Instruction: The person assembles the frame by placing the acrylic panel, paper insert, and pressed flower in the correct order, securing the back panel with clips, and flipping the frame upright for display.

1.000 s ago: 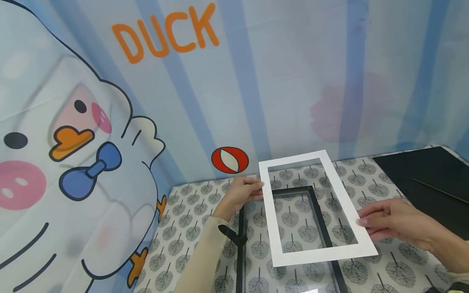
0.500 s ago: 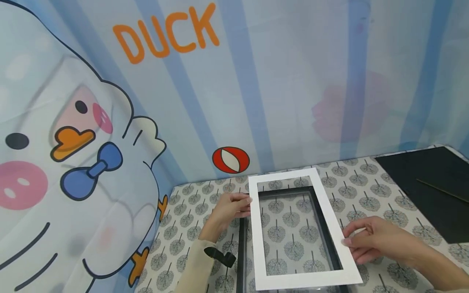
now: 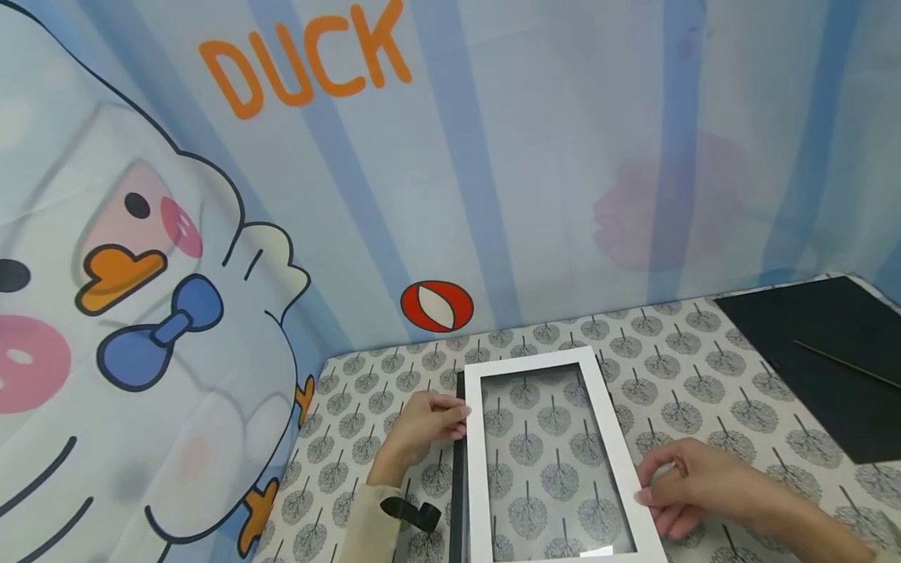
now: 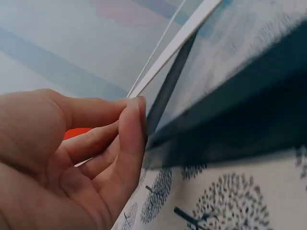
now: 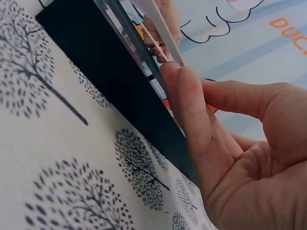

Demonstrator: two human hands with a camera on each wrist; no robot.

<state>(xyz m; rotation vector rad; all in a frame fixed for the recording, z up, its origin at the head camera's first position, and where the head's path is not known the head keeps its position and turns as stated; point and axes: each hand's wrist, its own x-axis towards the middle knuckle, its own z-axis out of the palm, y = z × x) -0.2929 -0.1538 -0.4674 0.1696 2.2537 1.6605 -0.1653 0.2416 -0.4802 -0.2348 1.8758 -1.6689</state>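
A white picture mat [image 3: 531, 362] with a rectangular opening is held flat between both hands, close over a black picture frame [image 3: 458, 485]. My left hand [image 3: 422, 426] pinches the mat's left edge between thumb and fingers. On the opposite side, my right hand [image 3: 693, 485] pinches the right edge. The mat covers most of the frame in the head view. In the left wrist view, the mat's thin edge [image 4: 168, 57] sits above the dark frame side [image 4: 230, 124]. The right wrist view has the frame's black side [image 5: 110, 81] below my fingertips.
A black backing board [image 3: 831, 375] lies at the table's right, with a thin brown stick-like piece [image 3: 845, 362] on it. The tablecloth [image 3: 352, 430] has a tree print. Behind rises a blue cloth backdrop [image 3: 563, 156] with a cartoon duck.
Both hands have lowered the white mat and brought it left and nearer, from tilted above the frame to almost lined up over it. Both still pinch its edges.
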